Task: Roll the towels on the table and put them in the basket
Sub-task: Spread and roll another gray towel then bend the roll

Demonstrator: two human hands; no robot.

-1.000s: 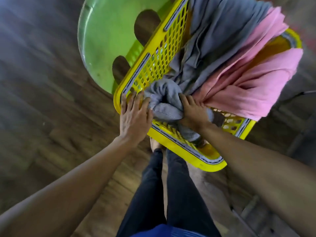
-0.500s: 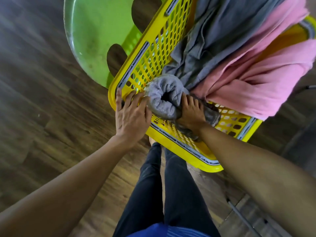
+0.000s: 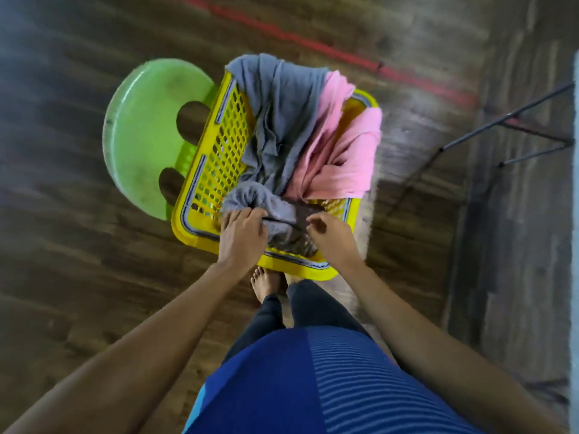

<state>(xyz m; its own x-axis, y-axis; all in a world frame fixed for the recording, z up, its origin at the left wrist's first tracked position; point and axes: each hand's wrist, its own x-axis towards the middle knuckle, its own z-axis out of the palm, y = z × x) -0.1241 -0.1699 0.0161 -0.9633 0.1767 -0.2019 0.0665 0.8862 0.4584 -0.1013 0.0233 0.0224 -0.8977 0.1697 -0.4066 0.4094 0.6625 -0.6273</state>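
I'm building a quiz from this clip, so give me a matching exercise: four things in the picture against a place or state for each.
Things:
1. rolled grey towel
2. pink towel
3. green stool
4. right hand

Places or states:
A. hanging over the basket's far right rim
B. under the yellow basket, showing to its left
C. above the basket's near edge, holding nothing
D. in the basket's near corner, under the left hand

Pairs: 1-D, 2-A, 3-B, 4-C
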